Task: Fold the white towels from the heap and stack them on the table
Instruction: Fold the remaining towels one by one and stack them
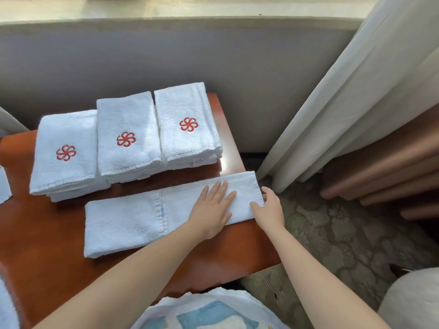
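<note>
- One long towel (133,222) lies flat on the front half of the desk (59,245). It is folded into a narrow white strip that runs from the middle-left of the desk up to its right edge.
- A seam line crosses the strip near its middle.
- The left hand (213,210) rests palm down on the right part of the strip, with its fingers straight, slightly spread and pressing the cloth flat.
- The right hand (270,210) grasps the strip's right end at the desk's edge. Its thumb is on top of the cloth and its fingers are curled round the end.
- Both forearms are bare and reach in from the bottom of the view.
- Behind the strip stand three piles of folded white towels in a row, touching side by side: the left pile (64,150), the middle pile (127,136) and the right pile (187,124).
- Each pile's top towel shows a red pinwheel emblem, and small labels peek out at the front of the middle and right piles.
- A corner of another white cloth (4,184) shows at the desk's left edge.
- A white and blue cloth (209,312) bulges up at the bottom, between the forearms.
- To the right of the desk is patterned carpet (332,233), with a pale curtain (344,103) hanging down to it.
- A grey wall (166,55) stands behind the desk, under a light sill (166,8).
</note>
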The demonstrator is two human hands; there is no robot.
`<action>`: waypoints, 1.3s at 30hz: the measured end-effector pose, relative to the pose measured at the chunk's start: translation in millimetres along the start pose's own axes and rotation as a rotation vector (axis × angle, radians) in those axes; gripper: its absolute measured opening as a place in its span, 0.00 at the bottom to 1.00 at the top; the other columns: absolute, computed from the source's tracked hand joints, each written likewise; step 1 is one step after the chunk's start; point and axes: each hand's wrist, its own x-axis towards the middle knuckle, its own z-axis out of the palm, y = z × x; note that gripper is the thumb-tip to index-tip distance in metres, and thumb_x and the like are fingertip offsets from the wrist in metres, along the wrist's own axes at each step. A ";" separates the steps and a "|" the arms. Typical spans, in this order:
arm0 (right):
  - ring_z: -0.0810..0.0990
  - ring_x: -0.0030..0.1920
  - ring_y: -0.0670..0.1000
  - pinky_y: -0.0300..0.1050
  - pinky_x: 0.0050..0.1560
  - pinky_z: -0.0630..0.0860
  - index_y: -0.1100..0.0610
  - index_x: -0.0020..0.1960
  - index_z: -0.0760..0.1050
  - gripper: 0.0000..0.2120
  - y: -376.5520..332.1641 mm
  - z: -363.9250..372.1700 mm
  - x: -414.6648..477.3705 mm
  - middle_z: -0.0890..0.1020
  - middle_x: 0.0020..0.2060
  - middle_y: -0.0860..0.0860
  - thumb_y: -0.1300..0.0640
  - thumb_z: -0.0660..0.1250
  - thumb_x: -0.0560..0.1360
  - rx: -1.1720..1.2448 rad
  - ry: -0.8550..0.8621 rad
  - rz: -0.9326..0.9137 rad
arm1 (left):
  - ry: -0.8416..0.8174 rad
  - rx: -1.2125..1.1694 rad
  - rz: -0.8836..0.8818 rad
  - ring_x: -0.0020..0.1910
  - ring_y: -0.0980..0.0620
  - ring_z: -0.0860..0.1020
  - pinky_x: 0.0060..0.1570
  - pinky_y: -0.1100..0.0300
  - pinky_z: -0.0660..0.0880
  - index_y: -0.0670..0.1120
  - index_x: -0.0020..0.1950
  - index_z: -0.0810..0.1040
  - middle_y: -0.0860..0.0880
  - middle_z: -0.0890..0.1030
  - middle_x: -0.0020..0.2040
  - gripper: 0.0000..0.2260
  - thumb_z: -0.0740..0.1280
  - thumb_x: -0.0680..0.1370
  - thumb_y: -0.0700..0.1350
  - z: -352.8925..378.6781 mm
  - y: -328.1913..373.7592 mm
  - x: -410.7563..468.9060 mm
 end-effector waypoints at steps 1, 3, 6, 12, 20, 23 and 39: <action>0.75 0.61 0.53 0.53 0.59 0.76 0.52 0.76 0.63 0.28 0.9 0.2 2.2 0.74 0.66 0.52 0.59 0.65 0.77 0.011 -0.008 0.008 | 0.009 -0.011 0.014 0.80 0.47 0.40 0.78 0.49 0.40 0.53 0.81 0.48 0.46 0.42 0.82 0.26 0.52 0.85 0.53 -0.5 -0.2 1.3; 0.76 0.61 0.53 0.50 0.56 0.76 0.52 0.76 0.63 0.29 3.3 0.5 6.4 0.76 0.64 0.52 0.60 0.65 0.77 0.026 -0.027 0.029 | 0.039 -0.028 0.031 0.80 0.47 0.44 0.77 0.51 0.43 0.53 0.81 0.52 0.46 0.46 0.82 0.26 0.55 0.84 0.51 -1.4 -0.9 3.3; 0.78 0.57 0.53 0.48 0.52 0.76 0.54 0.73 0.68 0.27 5.1 -0.6 12.0 0.78 0.60 0.52 0.61 0.65 0.75 0.068 -0.050 0.045 | 0.094 -0.027 0.050 0.79 0.45 0.52 0.76 0.51 0.52 0.53 0.79 0.59 0.46 0.54 0.81 0.26 0.60 0.81 0.51 -3.6 -3.5 8.1; 0.82 0.50 0.51 0.47 0.47 0.81 0.56 0.60 0.78 0.15 -4.9 -5.4 12.4 0.83 0.48 0.50 0.63 0.68 0.73 0.333 -0.131 0.006 | 0.140 -0.230 -0.015 0.64 0.52 0.67 0.63 0.57 0.66 0.58 0.71 0.73 0.53 0.71 0.63 0.21 0.65 0.77 0.53 -11.3 -8.2 19.3; 0.83 0.55 0.51 0.51 0.53 0.83 0.51 0.62 0.78 0.19 -43.2 -2.6 -7.7 0.83 0.54 0.53 0.62 0.71 0.72 0.566 -0.397 -0.078 | 0.080 -1.433 -0.303 0.45 0.50 0.84 0.45 0.58 0.81 0.56 0.57 0.82 0.53 0.84 0.43 0.12 0.61 0.82 0.58 -46.5 -12.2 6.5; 0.82 0.56 0.50 0.49 0.53 0.82 0.49 0.62 0.78 0.24 -57.9 6.9 -17.8 0.83 0.55 0.52 0.55 0.74 0.66 0.558 -0.471 -0.114 | 0.143 -1.511 -0.311 0.42 0.49 0.85 0.41 0.57 0.82 0.54 0.54 0.83 0.52 0.85 0.42 0.13 0.64 0.80 0.60 -55.1 -22.6 -11.1; 0.80 0.38 0.52 0.45 0.45 0.80 0.54 0.64 0.76 0.25 -135.8 107.1 -72.6 0.82 0.37 0.56 0.62 0.58 0.69 0.507 -0.914 -0.157 | 0.298 -1.476 -0.577 0.25 0.61 0.75 0.26 0.66 0.72 0.46 0.38 0.72 0.57 0.75 0.25 0.10 0.61 0.79 0.42 -57.1 -123.2 -121.2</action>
